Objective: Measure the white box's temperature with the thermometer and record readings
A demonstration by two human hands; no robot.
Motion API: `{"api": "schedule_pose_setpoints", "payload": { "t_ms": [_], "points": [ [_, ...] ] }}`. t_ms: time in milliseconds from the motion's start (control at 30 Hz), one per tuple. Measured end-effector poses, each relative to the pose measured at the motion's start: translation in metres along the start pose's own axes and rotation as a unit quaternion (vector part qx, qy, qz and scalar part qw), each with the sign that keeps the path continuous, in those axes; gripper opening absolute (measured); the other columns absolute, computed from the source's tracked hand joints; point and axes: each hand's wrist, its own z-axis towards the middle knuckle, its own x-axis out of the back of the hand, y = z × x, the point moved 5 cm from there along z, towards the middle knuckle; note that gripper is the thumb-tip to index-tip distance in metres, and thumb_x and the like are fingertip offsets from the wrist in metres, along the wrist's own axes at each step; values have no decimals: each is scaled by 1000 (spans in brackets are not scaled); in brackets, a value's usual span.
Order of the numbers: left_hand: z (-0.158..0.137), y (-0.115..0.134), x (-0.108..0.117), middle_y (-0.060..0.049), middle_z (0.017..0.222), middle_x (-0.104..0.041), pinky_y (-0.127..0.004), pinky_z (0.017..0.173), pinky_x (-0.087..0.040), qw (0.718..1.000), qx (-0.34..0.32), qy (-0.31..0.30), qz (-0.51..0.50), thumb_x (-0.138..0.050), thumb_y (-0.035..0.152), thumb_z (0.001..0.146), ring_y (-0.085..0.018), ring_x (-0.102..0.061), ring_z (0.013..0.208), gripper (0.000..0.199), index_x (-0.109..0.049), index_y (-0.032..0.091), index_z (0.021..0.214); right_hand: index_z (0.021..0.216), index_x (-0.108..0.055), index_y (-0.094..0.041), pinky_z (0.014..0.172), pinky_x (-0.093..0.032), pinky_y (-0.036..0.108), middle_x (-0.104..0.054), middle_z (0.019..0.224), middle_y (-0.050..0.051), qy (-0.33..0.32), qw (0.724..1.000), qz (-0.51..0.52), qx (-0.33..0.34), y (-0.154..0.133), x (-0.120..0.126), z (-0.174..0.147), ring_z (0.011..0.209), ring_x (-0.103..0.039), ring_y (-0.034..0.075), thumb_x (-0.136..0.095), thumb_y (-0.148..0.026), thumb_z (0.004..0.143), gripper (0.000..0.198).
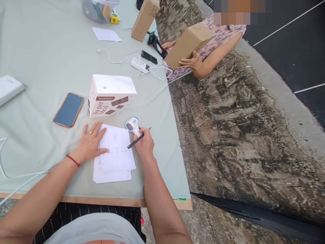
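My left hand [92, 144] lies flat with spread fingers on the left edge of a small stack of printed papers [116, 161]. At the right edge of the stack, my right hand [146, 144] is closed round the handle of a white and blue infrared thermometer [132, 124]. The same hand also holds a black pen [134, 141], which slants across its fingers. Just beyond the papers stands a white and brown "Super Meal" box [113, 96]. A smartphone [68, 110] in a brown case lies left of the box.
Across the table [50, 61], another person's hands hold a cardboard box [189, 44] at the right edge. A second cardboard box [144, 22], a white cabled device [139, 65], a plastic tub [98, 12] and a tape measure [114, 18] are at the back. A white power bank [10, 88] lies left.
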Motion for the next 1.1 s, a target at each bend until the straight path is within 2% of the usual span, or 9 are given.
{"api": "schedule_pose_setpoints", "payload": {
  "t_ms": [133,267,467,600,667,733,800,933,1100],
  "points": [
    [-1,-4,-1,-24,163,-14,-70,121,-11,999,-24,19,-27,-72,50,87,-36,-18,153,90,-31,10,156,97,-46,-21,107,-43,54,-59,130,17,44,986,43,152,-26,13,-9,131,-51,32,-50,-31,90,13],
    [-2,-9,-3,-24,163,-16,-69,121,-13,997,-50,35,-42,-73,46,86,-36,-19,153,92,-26,11,157,106,-45,-20,105,-48,50,-58,133,16,-31,968,109,222,-51,-6,-21,132,-52,27,-46,-27,100,9],
    [-4,-13,-5,-23,163,-15,-63,123,-17,997,-61,44,-29,-67,55,89,-34,-20,153,93,-24,7,157,108,-49,-19,109,-42,57,-48,145,17,-96,970,57,216,-59,-41,-40,141,-40,32,-49,-26,98,12],
    [-5,-11,-1,-23,162,-19,-60,122,-22,998,-40,51,0,-59,55,94,-35,-24,151,81,-34,5,153,112,-52,-18,114,-34,61,-45,149,17,-101,970,52,217,-68,-44,-58,144,-35,33,-45,-26,101,15],
    [-5,-12,1,-20,162,-22,-58,123,-24,998,-18,53,13,-57,49,97,-34,-24,151,71,-40,6,150,120,-53,-18,114,-33,61,-51,144,17,-112,968,68,215,-76,-39,-60,141,-41,32,-42,-28,104,23],
    [-4,-14,2,-17,162,-25,-58,123,-24,999,-8,48,19,-57,46,97,-33,-24,152,67,-42,7,149,132,-52,-18,110,-41,53,-59,131,15,-118,965,120,204,-87,-27,-57,128,-54,29,-40,-32,105,32],
    [-4,-15,2,-16,162,-26,-57,124,-23,999,-6,39,15,-59,45,96,-32,-23,152,68,-41,7,150,137,-52,-19,95,-52,41,-64,113,11,-105,957,202,179,-98,-14,-49,106,-63,23,-37,-33,106,38],
    [-3,-18,2,-15,162,-26,-58,124,-22,1000,-9,29,-3,-62,44,94,-32,-24,152,70,-40,8,150,107,-68,-19,77,-53,31,-63,88,5,-107,938,309,117,-115,-7,-35,82,-62,18,-44,-34,101,29],
    [-7,-19,4,-16,160,-30,-59,123,-24,998,-23,50,-37,-57,38,95,-33,-28,150,55,-47,11,142,87,-64,-18,60,-49,27,-64,79,3,-141,923,357,29,-108,-38,-36,67,-58,16,-54,-35,83,19]
  ]
}}
